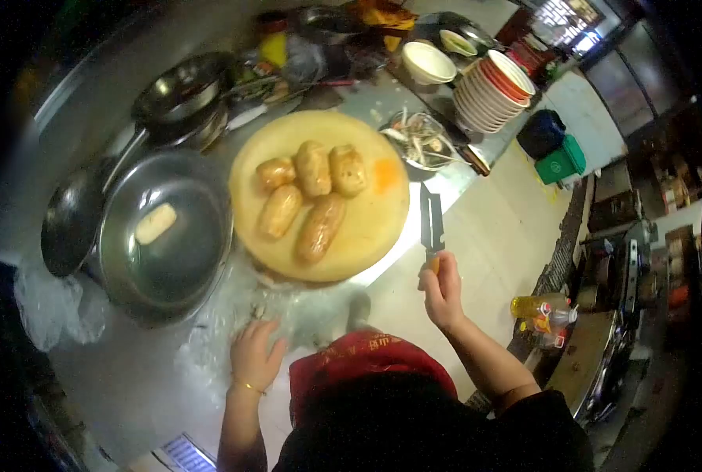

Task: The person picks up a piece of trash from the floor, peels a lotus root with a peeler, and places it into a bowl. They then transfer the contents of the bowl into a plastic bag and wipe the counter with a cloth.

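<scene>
My right hand (443,289) is wrapped round the orange handle of a peeling knife (431,223), its slotted blade pointing away from me, right of the board. Fingers spread, my left hand (255,354) rests by a crumpled clear plastic bag (205,354) on the metal counter and holds nothing. Several brown, thick root pieces, which look like unpeeled lotus root (321,228), lie on a round yellow cutting board (359,256). To the left, a large metal basin (166,275) contains one pale, peeled piece (156,224).
Behind the basin sit a wok (182,90) and a large ladle (71,212). A bowl of peelings (421,141) and a cleaver (473,157) lie beyond the board. Stacked bowls (488,98) stand at the back right. Oil bottles (536,307) are at the right.
</scene>
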`<state>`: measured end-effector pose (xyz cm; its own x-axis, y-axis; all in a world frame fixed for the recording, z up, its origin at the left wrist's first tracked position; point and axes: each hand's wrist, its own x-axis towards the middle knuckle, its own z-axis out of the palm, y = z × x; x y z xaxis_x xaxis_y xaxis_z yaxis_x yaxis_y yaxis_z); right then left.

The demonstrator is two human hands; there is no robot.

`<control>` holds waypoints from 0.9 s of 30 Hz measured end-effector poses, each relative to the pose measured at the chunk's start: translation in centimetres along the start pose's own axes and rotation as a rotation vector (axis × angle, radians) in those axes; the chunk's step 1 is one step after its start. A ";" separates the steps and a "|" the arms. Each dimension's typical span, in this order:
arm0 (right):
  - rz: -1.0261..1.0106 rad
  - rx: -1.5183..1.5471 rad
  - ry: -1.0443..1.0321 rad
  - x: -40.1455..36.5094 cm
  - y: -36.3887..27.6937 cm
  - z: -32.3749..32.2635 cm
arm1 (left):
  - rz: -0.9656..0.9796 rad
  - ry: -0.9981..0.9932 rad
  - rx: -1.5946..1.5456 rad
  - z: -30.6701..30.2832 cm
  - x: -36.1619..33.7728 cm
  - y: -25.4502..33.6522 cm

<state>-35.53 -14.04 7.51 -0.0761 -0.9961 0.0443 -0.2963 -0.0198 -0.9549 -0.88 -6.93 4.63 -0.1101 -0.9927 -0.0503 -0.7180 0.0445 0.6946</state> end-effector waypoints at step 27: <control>0.672 0.707 0.321 34.4 28.0 -10.2 | -0.499 1.007 0.122 6.6 -6.7 10.2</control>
<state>-56.21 -48.03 -14.71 -0.3010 -0.7523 -0.5861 0.5219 0.3845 -0.7615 -12.00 0.89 7.34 0.7719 -0.5386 0.3377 -0.5954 -0.4261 0.6812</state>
